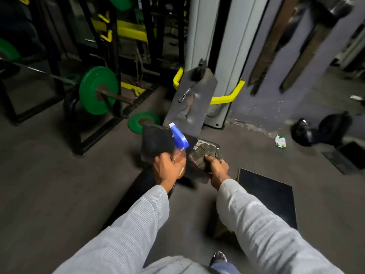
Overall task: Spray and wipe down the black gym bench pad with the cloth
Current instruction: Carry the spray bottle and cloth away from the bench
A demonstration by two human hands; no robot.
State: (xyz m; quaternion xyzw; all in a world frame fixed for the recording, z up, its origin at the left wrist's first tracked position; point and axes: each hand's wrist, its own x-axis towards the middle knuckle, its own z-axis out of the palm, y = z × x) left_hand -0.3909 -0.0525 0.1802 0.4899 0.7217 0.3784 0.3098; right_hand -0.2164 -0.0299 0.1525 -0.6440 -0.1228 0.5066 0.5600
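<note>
My left hand (166,168) grips a clear spray bottle (178,153) with amber liquid and a blue trigger head, its nozzle aimed up and away. My right hand (216,168) clutches a crumpled dark cloth (205,154) just to the bottle's right. Both are held over the black bench pad (156,141), a worn square seat in front of me. A grey upright plate (190,101) with a clip hanging on it rises behind the pad.
Green weight plates (98,90) on a barbell and one on the floor (143,121) lie left. A white column with a yellow guard (227,97) stands behind. A black board (268,196) lies on the floor right, dark shoes (320,131) farther right.
</note>
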